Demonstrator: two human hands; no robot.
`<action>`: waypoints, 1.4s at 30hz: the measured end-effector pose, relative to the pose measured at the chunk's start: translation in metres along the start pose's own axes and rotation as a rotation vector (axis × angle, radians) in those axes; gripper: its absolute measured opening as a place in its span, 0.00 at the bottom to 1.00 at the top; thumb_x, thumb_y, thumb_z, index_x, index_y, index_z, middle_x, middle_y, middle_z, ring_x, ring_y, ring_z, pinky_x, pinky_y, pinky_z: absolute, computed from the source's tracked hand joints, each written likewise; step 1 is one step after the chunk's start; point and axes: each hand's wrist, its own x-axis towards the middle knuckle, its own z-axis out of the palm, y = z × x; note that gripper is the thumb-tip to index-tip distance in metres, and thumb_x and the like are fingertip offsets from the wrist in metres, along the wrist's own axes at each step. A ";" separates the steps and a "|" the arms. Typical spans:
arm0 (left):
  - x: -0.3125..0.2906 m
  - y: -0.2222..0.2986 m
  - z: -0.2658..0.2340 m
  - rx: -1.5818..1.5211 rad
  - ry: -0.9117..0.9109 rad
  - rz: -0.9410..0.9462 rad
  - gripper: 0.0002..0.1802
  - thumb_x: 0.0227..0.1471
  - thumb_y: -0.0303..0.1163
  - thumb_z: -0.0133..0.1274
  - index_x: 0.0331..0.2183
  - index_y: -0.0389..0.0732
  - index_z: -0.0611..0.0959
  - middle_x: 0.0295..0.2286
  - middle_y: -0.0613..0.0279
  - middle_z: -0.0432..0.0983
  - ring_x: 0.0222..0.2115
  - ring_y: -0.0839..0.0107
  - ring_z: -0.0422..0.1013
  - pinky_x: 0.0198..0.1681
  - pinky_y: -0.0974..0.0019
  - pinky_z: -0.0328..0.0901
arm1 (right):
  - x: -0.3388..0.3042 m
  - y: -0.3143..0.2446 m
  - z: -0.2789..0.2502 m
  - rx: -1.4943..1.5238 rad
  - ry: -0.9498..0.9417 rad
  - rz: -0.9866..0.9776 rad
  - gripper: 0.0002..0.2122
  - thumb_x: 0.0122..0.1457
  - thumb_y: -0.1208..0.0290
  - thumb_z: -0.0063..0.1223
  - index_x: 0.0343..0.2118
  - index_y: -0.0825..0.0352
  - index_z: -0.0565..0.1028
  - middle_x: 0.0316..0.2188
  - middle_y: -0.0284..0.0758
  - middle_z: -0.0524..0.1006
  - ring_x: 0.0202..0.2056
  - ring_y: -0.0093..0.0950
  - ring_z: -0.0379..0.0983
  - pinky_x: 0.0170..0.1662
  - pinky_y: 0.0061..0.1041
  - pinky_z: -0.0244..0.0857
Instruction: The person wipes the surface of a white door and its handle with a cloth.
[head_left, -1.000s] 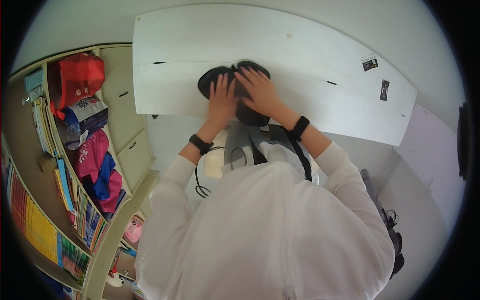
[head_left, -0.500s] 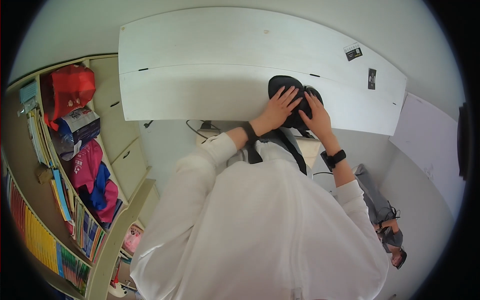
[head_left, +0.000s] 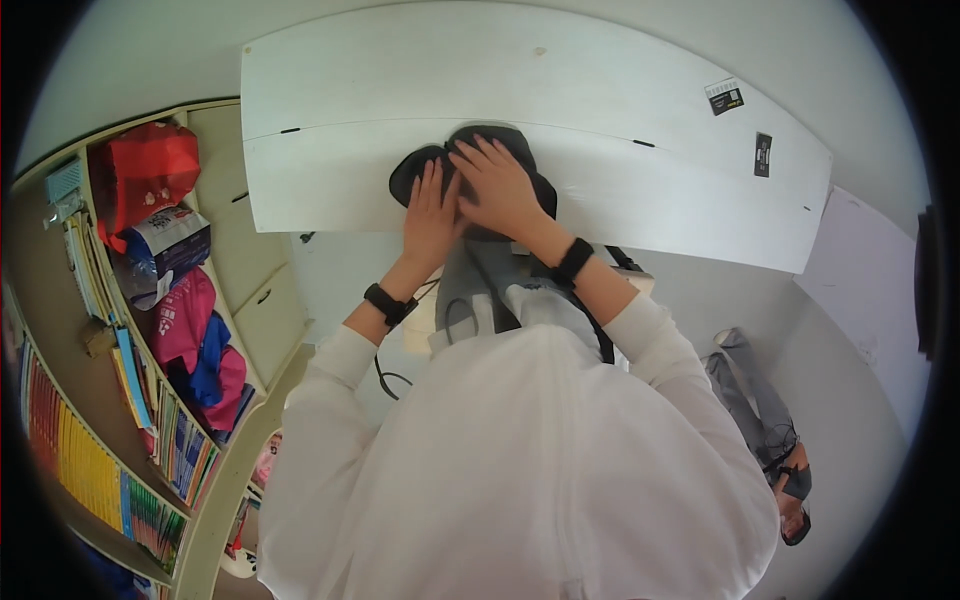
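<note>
At the near edge of a white worktop point(head_left: 640, 195), left of middle: black lobed thing point(head_left: 520, 150). Bookcase point(head_left: 223, 490) off the left edge; person point(head_left: 750, 390) beyond the near right corner. Worktop runs farther right of the thing than left; two labels point(head_left: 763, 155) near the right edge. Left hand point(head_left: 430, 222) and right hand point(head_left: 500, 195) palm-down over it, nearly together, fingers extended; undersides hidden, cannot tell whether they grip.
</note>
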 end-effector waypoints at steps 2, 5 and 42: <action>0.001 0.001 0.000 0.046 -0.024 0.058 0.37 0.40 0.40 0.55 0.51 0.37 0.63 0.53 0.45 0.52 0.56 0.53 0.46 0.57 0.50 0.44 | -0.014 0.005 -0.007 0.098 -0.011 0.033 0.27 0.42 0.66 0.52 0.49 0.64 0.65 0.52 0.39 0.62 0.54 0.40 0.56 0.57 0.36 0.47; 0.012 0.015 0.002 0.057 -0.111 0.157 0.37 0.39 0.41 0.56 0.50 0.37 0.64 0.53 0.46 0.52 0.56 0.53 0.47 0.57 0.50 0.44 | -0.049 0.013 -0.017 0.083 0.022 0.141 0.26 0.41 0.68 0.54 0.48 0.66 0.65 0.50 0.41 0.64 0.53 0.40 0.58 0.56 0.36 0.50; 0.028 0.020 0.006 -0.047 -0.168 0.497 0.27 0.44 0.32 0.50 0.48 0.36 0.68 0.51 0.42 0.54 0.55 0.50 0.49 0.57 0.50 0.46 | -0.055 0.041 -0.053 0.176 -0.177 0.131 0.23 0.43 0.72 0.52 0.46 0.67 0.64 0.51 0.42 0.64 0.55 0.40 0.54 0.54 0.35 0.53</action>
